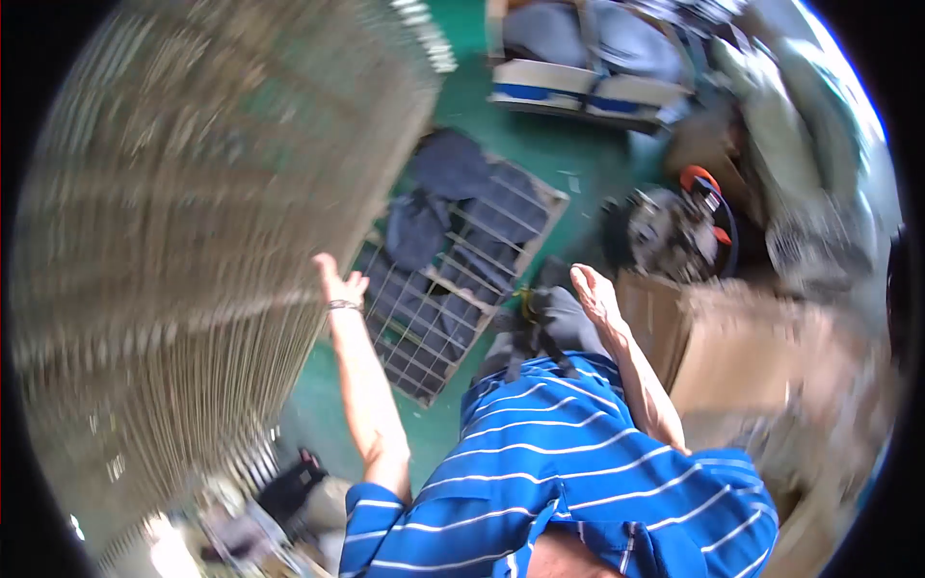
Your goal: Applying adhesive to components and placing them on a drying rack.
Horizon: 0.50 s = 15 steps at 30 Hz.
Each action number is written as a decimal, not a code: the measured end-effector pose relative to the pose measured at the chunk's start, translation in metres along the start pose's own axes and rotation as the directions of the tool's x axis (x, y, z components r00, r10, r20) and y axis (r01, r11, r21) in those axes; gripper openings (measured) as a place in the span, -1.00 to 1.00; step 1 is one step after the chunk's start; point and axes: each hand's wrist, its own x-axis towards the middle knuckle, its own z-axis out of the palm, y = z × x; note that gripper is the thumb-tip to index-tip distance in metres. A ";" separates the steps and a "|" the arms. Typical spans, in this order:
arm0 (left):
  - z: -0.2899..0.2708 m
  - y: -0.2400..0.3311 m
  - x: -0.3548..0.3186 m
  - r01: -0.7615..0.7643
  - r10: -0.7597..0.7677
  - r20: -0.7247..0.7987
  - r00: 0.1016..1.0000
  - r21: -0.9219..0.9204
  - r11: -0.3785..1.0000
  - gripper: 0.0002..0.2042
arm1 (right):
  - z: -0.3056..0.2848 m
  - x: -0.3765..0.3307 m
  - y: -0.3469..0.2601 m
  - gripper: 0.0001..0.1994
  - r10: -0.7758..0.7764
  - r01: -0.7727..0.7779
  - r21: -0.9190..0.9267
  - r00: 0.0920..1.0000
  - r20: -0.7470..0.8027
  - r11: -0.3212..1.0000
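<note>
My left hand, with a thin band at the wrist, is raised with its fingers stretched up against the right edge of a large blurred wire-mesh panel that fills the left of the view. Nothing is clasped in it. My right hand hangs flat and holds nothing, just above my dark trousers and next to a brown cardboard box. My blue shirt with white stripes fills the bottom centre.
A wooden frame with wire mesh lies on the green floor with dark grey cloth on it. A round machine with orange parts stands at the right. A box of grey fabric sits at the top.
</note>
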 end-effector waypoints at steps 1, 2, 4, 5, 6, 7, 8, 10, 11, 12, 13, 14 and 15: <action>-0.007 -0.008 -0.017 0.004 -0.014 -0.301 0.954 -0.033 0.999 0.27 | 0.013 0.013 -0.039 -0.52 -0.175 0.175 -0.009 0.984 0.009 0.984; -0.027 0.002 -0.038 -0.095 0.076 -0.481 0.873 -0.014 0.995 0.22 | 0.024 0.026 -0.081 -0.50 -0.326 0.325 0.027 0.944 0.046 0.945; -0.076 0.042 -0.078 -0.179 0.164 -0.857 0.489 0.086 0.980 0.21 | 0.031 0.059 -0.169 -0.51 -0.656 0.662 -0.002 0.744 0.123 0.750; -0.098 0.063 -0.097 -0.230 0.269 -0.951 0.150 0.231 0.945 0.22 | 0.031 0.076 -0.211 -0.55 -0.734 0.730 0.079 0.670 0.114 0.679; -0.118 0.078 -0.113 -0.505 0.337 -0.938 0.086 0.250 0.826 0.21 | 0.034 0.102 -0.257 -0.59 -0.822 0.817 0.090 0.569 0.031 0.569; -0.142 0.107 -0.125 -0.542 0.417 -0.908 0.030 0.336 0.770 0.19 | 0.032 0.130 -0.304 -0.65 -0.863 0.850 0.186 0.505 -0.015 0.494; -0.161 0.134 -0.128 -0.408 0.426 -0.902 -0.078 0.418 0.812 0.18 | 0.030 0.159 -0.351 -0.66 -0.861 0.849 0.260 0.498 -0.105 0.459; -0.183 0.178 -0.117 -0.452 0.498 -0.867 -0.026 0.455 0.768 0.24 | 0.031 0.209 -0.446 -0.63 -0.878 0.909 0.239 0.399 -0.263 0.342; -0.188 0.187 -0.115 -0.441 0.521 -0.853 0.021 0.460 0.771 0.26 | 0.029 0.223 -0.472 -0.58 -0.827 0.868 0.244 0.490 -0.276 0.432; -0.190 0.186 -0.115 -0.523 0.525 -0.849 0.057 0.422 0.740 0.25 | 0.026 0.235 -0.494 -0.53 -0.792 0.842 0.165 0.539 -0.289 0.513; -0.192 0.186 -0.115 -0.583 0.486 -0.854 0.187 0.302 0.754 0.25 | 0.028 0.246 -0.509 -0.48 -0.756 0.801 0.097 0.592 -0.281 0.591; -0.192 0.188 -0.114 -0.665 0.526 -0.821 0.221 0.267 0.697 0.22 | 0.027 0.256 -0.521 -0.42 -0.742 0.773 0.024 0.616 -0.263 0.633; -0.192 0.185 -0.115 -0.715 0.483 -0.821 0.306 0.137 0.686 0.20 | 0.028 0.266 -0.533 -0.37 -0.760 0.777 -0.031 0.605 -0.236 0.628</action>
